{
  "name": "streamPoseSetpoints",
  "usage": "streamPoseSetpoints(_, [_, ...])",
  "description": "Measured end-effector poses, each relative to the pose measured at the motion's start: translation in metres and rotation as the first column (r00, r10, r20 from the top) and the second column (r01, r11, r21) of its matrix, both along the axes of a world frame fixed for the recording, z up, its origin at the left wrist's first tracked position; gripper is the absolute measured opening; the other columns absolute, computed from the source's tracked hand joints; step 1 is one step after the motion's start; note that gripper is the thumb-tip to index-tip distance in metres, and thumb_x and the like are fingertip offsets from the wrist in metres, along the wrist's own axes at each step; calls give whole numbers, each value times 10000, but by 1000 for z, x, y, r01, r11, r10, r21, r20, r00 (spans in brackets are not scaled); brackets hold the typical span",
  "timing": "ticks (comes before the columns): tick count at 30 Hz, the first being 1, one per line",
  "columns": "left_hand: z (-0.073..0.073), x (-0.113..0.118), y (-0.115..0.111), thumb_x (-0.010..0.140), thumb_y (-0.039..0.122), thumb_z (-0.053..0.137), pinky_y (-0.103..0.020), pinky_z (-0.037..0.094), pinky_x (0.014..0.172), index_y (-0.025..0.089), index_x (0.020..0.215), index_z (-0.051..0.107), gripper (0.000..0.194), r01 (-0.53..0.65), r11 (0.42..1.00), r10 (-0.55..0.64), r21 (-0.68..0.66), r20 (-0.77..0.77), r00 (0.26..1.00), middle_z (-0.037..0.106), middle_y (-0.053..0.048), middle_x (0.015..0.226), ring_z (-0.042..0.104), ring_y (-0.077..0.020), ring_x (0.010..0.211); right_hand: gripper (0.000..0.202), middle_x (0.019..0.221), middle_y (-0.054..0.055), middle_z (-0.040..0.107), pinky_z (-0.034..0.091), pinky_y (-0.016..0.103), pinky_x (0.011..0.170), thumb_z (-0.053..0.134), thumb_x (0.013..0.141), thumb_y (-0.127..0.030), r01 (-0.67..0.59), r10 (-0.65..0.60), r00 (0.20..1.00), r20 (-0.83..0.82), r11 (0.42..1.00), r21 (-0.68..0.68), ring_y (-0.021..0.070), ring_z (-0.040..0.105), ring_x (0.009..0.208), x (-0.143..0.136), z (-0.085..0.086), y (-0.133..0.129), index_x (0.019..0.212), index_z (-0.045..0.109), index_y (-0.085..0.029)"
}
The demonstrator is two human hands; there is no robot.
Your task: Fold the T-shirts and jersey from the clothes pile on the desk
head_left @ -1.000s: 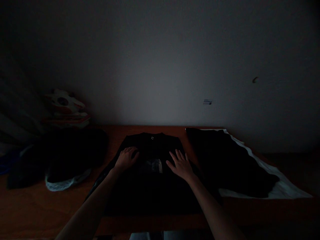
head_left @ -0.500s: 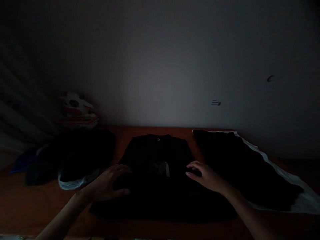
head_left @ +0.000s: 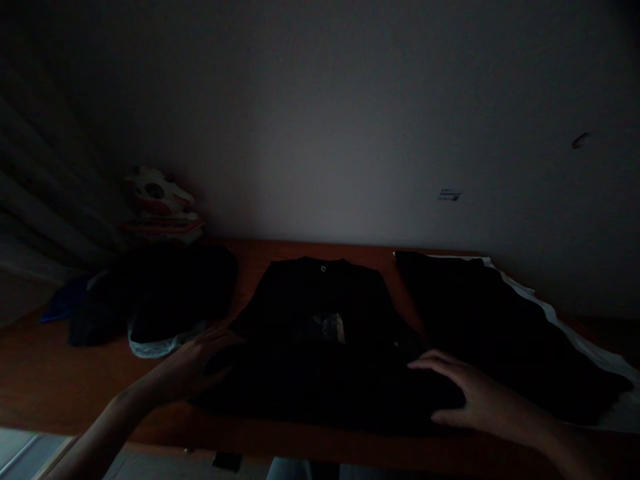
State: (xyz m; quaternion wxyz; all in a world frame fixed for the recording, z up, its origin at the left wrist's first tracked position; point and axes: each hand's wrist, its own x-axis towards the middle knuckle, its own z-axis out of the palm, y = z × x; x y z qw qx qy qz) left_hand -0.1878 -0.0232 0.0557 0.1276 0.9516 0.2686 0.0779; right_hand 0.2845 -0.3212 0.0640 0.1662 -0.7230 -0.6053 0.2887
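Note:
A black shirt [head_left: 360, 300] lies in front of me on the table, with a small pale mark below its collar and a grey print on its chest. My left hand [head_left: 200, 363] rests at the shirt's left side, fingers stretched and thumb apart. On the other side, my right hand [head_left: 460, 390] touches the shirt's right edge, its thumb and fingers spread wide. Dim light hides most folds of the dark cloth.
Dark clothes [head_left: 185, 293] are heaped at the left, a pale piece [head_left: 157, 348] beneath. More black cloth [head_left: 480, 313] lies over white material [head_left: 545, 307] at the right. A cow-shaped figure [head_left: 163, 193] stands at the back left of the wooden table [head_left: 75, 380], by a curtain [head_left: 45, 193].
My right hand has moved outward and down to the shirt's right edge. My left hand has shifted left and slightly down. The view has tilted downward, showing the table's front edge.

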Motion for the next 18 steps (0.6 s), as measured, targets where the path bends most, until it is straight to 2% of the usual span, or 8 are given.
streamPoseSetpoints(3, [-2,8,0,837,260,571,-291,552,964,298,1231,714,421,-24,1000,24,10,32,999,723,-41,1248,701,-220,1109,336,1241,68,693,481,399,1050,690,813,-380,-37,37,999,4,996,80,250,662,1139,0,0,2,1135,738,-297])
streamPoseSetpoints(5, [-2,10,3,847,305,545,-276,577,880,273,1136,755,359,-113,994,113,-9,73,991,753,-48,1156,731,-222,1009,220,1132,64,727,512,369,997,647,853,-406,-44,41,999,24,987,153,230,690,1057,1,-1,3,988,749,-266])
streamPoseSetpoints(7, [1,9,8,871,400,520,-275,591,795,239,1076,765,358,-217,974,225,-66,141,964,773,-60,1052,745,-230,912,246,1076,58,745,529,350,960,612,887,-464,30,-39,999,36,974,226,226,705,1024,4,0,3,944,736,-259])
streamPoseSetpoints(9, [8,6,15,881,484,506,-275,595,729,211,1096,744,420,-290,942,321,-168,201,926,776,-62,967,744,-229,834,343,1022,52,765,555,338,906,576,901,-560,171,-184,983,23,945,279,231,726,976,8,2,4,985,728,-265])
streamPoseSetpoints(11, [16,1,24,883,547,497,-275,595,663,193,1144,708,488,-335,899,403,-282,235,884,771,-57,897,736,-224,761,453,940,51,779,583,329,816,554,874,-667,309,-328,945,1,890,334,239,744,886,13,6,6,998,719,-263])
streamPoseSetpoints(13, [24,-3,31,865,578,514,-277,594,622,183,1176,675,528,-370,869,459,-327,258,850,765,-63,895,730,-225,735,514,886,54,779,594,332,763,560,826,-734,379,-412,911,-10,829,412,247,747,820,16,10,10,954,710,-260])
streamPoseSetpoints(15, [30,-4,36,833,560,564,-281,598,634,189,1186,655,520,-379,888,442,-258,261,858,762,-77,982,732,-224,760,506,888,58,777,596,345,778,579,804,-739,378,-428,904,-6,792,480,252,747,818,17,13,15,917,700,-262])
streamPoseSetpoints(18, [37,-1,33,814,439,609,-261,593,693,231,1124,681,381,-268,963,267,-8,141,953,746,-68,1081,734,-196,801,412,929,55,779,591,369,837,586,828,-657,303,-357,934,21,821,483,255,750,875,17,15,23,921,706,-275])
